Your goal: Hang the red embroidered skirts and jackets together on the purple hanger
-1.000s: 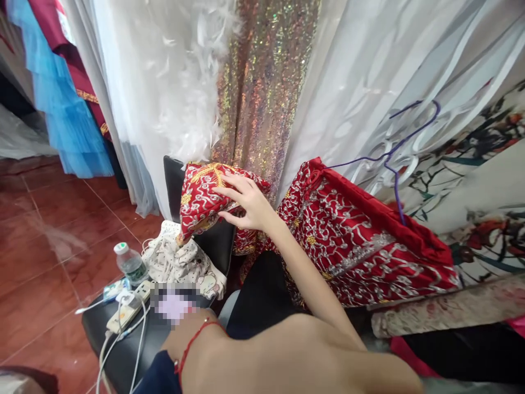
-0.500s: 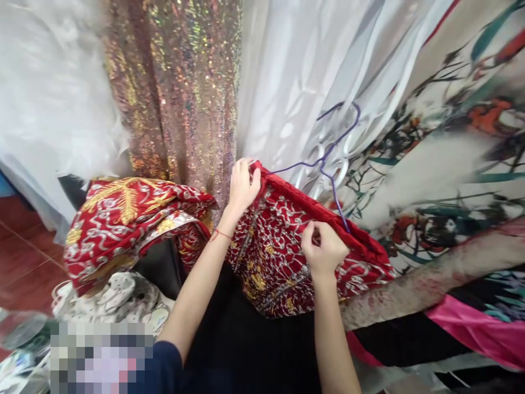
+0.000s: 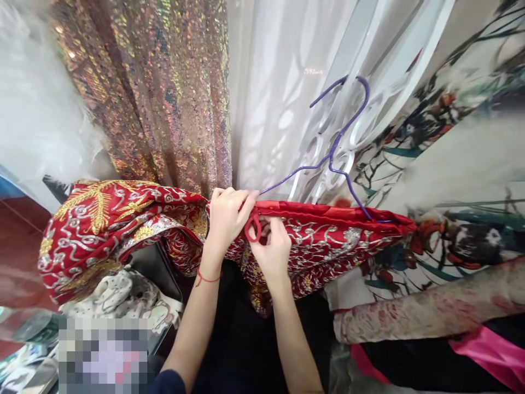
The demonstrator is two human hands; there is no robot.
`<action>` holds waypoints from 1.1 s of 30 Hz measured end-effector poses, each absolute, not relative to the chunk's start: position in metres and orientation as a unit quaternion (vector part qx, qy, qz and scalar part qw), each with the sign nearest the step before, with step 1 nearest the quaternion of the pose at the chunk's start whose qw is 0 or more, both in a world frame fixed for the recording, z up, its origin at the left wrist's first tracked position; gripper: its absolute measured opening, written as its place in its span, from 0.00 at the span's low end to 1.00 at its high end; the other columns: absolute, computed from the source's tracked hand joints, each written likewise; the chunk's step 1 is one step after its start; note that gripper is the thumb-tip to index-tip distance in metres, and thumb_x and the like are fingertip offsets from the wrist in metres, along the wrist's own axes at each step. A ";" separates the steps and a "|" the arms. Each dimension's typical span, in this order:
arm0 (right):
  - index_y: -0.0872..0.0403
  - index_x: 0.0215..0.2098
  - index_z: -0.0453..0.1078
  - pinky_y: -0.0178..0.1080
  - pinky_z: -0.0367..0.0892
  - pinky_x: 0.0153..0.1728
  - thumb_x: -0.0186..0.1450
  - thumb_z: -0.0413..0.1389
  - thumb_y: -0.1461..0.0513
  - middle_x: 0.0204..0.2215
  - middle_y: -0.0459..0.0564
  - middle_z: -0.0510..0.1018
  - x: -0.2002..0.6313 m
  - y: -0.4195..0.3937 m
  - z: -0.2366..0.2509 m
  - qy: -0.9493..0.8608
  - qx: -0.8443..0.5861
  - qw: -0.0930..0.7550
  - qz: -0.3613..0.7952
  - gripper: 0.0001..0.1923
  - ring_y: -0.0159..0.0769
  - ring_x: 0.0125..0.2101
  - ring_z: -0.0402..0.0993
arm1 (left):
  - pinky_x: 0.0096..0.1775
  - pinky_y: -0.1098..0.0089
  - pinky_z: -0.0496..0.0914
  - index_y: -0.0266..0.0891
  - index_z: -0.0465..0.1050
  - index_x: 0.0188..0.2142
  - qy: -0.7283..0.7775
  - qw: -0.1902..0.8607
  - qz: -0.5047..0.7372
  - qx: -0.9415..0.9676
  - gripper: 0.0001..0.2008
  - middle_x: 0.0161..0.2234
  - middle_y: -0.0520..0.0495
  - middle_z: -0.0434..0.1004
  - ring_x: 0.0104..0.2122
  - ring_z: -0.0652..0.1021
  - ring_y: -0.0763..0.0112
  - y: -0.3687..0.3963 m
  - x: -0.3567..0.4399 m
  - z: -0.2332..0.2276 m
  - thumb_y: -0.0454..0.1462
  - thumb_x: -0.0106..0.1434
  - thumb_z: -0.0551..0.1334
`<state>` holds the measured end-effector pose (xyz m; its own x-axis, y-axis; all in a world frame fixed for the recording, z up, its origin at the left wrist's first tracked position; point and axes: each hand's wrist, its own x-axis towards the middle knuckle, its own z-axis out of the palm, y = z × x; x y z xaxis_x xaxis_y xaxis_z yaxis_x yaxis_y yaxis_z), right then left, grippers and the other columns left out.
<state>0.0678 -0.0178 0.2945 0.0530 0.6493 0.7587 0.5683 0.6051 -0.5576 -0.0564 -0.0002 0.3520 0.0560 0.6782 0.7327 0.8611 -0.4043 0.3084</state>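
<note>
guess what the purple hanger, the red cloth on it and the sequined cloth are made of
Purple hanger: glossy, thin and bent like wire, so perhaps plastic-coated metal; the core is hidden.
Red cloth: fabric with a satin-like sheen along its top band and silver and gold embroidery, perhaps metallic thread.
Sequined cloth: soft-folding fabric; its tiny glints suggest plastic sequins.

the right hand point(image 3: 273, 249) has moved across to the red loop point(image 3: 258, 229) beside the left hand point(image 3: 227, 216).

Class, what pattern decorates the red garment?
Silver swirls and gold motifs; the red garment shows best in the head view.
</note>
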 end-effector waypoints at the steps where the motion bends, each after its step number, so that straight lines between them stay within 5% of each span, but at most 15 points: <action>1: 0.52 0.40 0.72 0.39 0.69 0.30 0.67 0.54 0.58 0.32 0.51 0.79 0.064 -0.020 0.295 -0.674 -0.453 0.581 0.053 0.08 0.38 0.27 0.73 | 0.41 0.59 0.60 0.41 0.74 0.29 -0.536 0.102 -0.426 -0.722 0.24 0.29 0.50 0.81 0.30 0.73 0.67 -0.003 -0.056 0.352 0.45 0.76 0.47; 10: 0.52 0.38 0.75 0.35 0.70 0.30 0.70 0.53 0.61 0.33 0.49 0.82 0.091 -0.038 0.279 -0.606 -0.475 0.632 0.091 0.08 0.34 0.29 0.78 | 0.44 0.59 0.61 0.41 0.76 0.41 -0.506 0.087 -0.424 -0.746 0.13 0.34 0.50 0.83 0.35 0.75 0.65 -0.007 -0.060 0.350 0.47 0.70 0.60; 15: 0.53 0.40 0.72 0.37 0.73 0.33 0.69 0.57 0.57 0.30 0.48 0.81 0.105 -0.045 0.266 -0.489 -0.510 0.691 0.150 0.08 0.33 0.26 0.77 | 0.45 0.59 0.61 0.42 0.75 0.44 -0.503 0.081 -0.411 -0.756 0.13 0.36 0.49 0.82 0.37 0.74 0.64 -0.005 -0.062 0.347 0.46 0.70 0.59; 21: 0.51 0.38 0.66 0.32 0.63 0.21 0.67 0.59 0.53 0.26 0.43 0.77 0.145 -0.047 0.243 -0.313 -0.519 0.779 0.162 0.12 0.29 0.18 0.70 | 0.48 0.58 0.62 0.42 0.74 0.45 -0.495 0.081 -0.404 -0.765 0.10 0.37 0.50 0.81 0.38 0.74 0.64 -0.001 -0.067 0.344 0.42 0.69 0.58; 24: 0.53 0.38 0.69 0.37 0.70 0.28 0.66 0.60 0.52 0.28 0.46 0.79 0.169 -0.047 0.222 -0.385 -0.539 0.728 0.177 0.13 0.32 0.22 0.74 | 0.49 0.58 0.62 0.42 0.73 0.44 -0.485 0.078 -0.405 -0.771 0.09 0.38 0.49 0.81 0.39 0.74 0.63 -0.001 -0.069 0.344 0.40 0.66 0.58; 28: 0.54 0.40 0.75 0.47 0.73 0.45 0.66 0.59 0.55 0.38 0.53 0.82 0.176 -0.047 0.213 -0.541 -0.560 0.612 0.141 0.11 0.42 0.39 0.79 | 0.50 0.57 0.62 0.42 0.72 0.46 -0.469 0.062 -0.404 -0.783 0.12 0.39 0.48 0.81 0.40 0.74 0.61 -0.003 -0.072 0.346 0.38 0.63 0.58; 33: 0.52 0.40 0.75 0.40 0.73 0.34 0.66 0.58 0.58 0.33 0.50 0.82 0.123 -0.047 0.255 -0.584 -0.469 0.629 0.206 0.07 0.37 0.31 0.78 | 0.52 0.56 0.62 0.41 0.70 0.51 -0.453 0.047 -0.382 -0.805 0.19 0.43 0.46 0.79 0.42 0.73 0.60 -0.007 -0.075 0.348 0.35 0.59 0.57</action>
<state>0.1226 -0.0468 0.2551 0.2325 0.8081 0.5412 0.2887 0.4740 -0.8318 -0.0752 -0.0069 0.3481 0.2993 0.6927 0.6562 0.7639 -0.5860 0.2702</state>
